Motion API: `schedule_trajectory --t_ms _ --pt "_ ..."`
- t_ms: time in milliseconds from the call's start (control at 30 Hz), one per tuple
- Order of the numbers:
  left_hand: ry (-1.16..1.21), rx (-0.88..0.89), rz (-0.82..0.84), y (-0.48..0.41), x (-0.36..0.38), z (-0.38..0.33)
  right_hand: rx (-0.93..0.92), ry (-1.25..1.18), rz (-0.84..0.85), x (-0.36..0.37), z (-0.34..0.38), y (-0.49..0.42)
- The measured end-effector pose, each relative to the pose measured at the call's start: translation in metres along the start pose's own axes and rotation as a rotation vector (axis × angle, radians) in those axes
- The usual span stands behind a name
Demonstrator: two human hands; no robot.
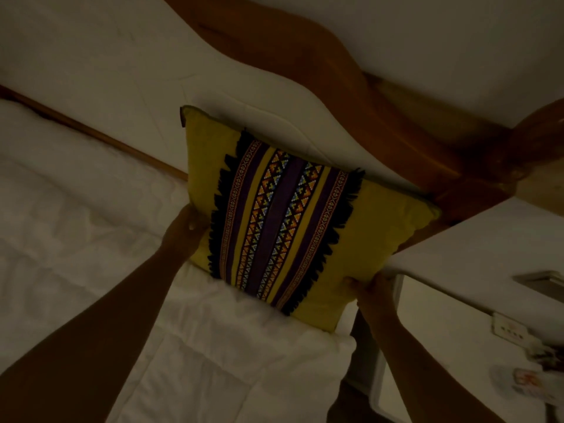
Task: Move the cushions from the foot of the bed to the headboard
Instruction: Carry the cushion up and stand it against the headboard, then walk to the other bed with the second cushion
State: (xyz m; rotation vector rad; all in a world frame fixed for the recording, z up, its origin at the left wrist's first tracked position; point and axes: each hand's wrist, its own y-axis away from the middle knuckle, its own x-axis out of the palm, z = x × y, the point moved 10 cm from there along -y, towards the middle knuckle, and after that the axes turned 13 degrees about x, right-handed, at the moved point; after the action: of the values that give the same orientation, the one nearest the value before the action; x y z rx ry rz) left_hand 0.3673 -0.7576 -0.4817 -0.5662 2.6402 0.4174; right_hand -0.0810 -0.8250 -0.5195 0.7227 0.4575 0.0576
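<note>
A yellow cushion with a purple patterned band and black fringe leans against the padded white headboard, its lower edge on the white bedding. My left hand grips the cushion's left edge. My right hand holds its lower right corner. The headboard has a wavy brown wooden frame. The view is dim and tilted.
A white bedside unit stands to the right of the bed, with a wall socket plate and small blurred items on it. The white wall fills the top right.
</note>
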Motion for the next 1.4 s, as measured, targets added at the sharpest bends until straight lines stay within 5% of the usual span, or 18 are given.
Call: schedule_trajectory --t_ms 133,300,533,700,1067,1400 --pt "0.020 -0.064 -0.008 0.026 -0.010 0.007 0.076 0.185 -0.067 -0.009 -0.012 0.007" --pt "-0.080 -0.105 0.015 0.083 -0.019 0.002 0.116 0.372 0.067 0.013 -0.008 0.050" --pt "-0.227 -0.122 -0.041 0.216 -0.055 -0.009 -0.198 0.880 0.397 0.091 0.028 0.153" --pt "-0.284 -0.263 -0.027 0.333 -0.064 0.007 -0.376 1.015 0.552 0.134 0.029 0.228" --pt "-0.267 -0.576 -0.458 0.604 -0.070 0.014 -0.849 1.312 0.965 0.214 -0.031 0.399" --pt "-0.098 -0.936 -0.846 0.866 0.024 0.016 -1.201 1.599 1.341 0.204 -0.188 0.584"
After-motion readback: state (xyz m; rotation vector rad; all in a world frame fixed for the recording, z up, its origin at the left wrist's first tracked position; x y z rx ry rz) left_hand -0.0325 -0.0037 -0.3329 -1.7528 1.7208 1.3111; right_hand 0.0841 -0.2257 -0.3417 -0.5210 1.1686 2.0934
